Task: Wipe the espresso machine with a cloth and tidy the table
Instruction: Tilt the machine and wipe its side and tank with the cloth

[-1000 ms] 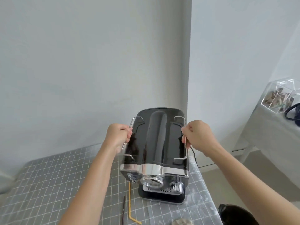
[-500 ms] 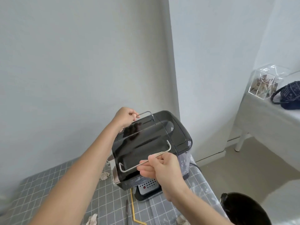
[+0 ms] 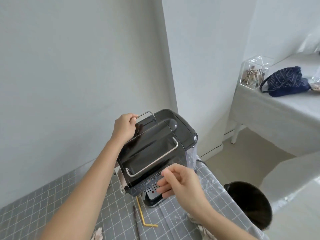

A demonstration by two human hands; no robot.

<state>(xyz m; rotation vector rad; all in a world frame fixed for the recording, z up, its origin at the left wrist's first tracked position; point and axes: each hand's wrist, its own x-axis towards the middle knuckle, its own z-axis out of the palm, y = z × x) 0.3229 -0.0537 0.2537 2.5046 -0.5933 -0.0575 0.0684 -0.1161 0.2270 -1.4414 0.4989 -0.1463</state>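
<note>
the espresso machine [image 3: 155, 149] stands turned on the gridded surface [image 3: 60, 201]; left hand [image 3: 123, 127] still grips one of two wire rails [image 3: 146, 114]; right hand [image 3: 180, 183] has released the other, fingers loosely open, apparently empty; one yellow straw [image 3: 141, 213] lies in front.

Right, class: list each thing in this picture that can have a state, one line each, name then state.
espresso machine: standing on the table, turned at an angle.
left hand: closed on the far wire rail.
right hand: open, holding nothing, fingers near the drip tray.
yellow straw: lying flat, bent at its end.
bin: open.
clear box: lid raised.
</note>
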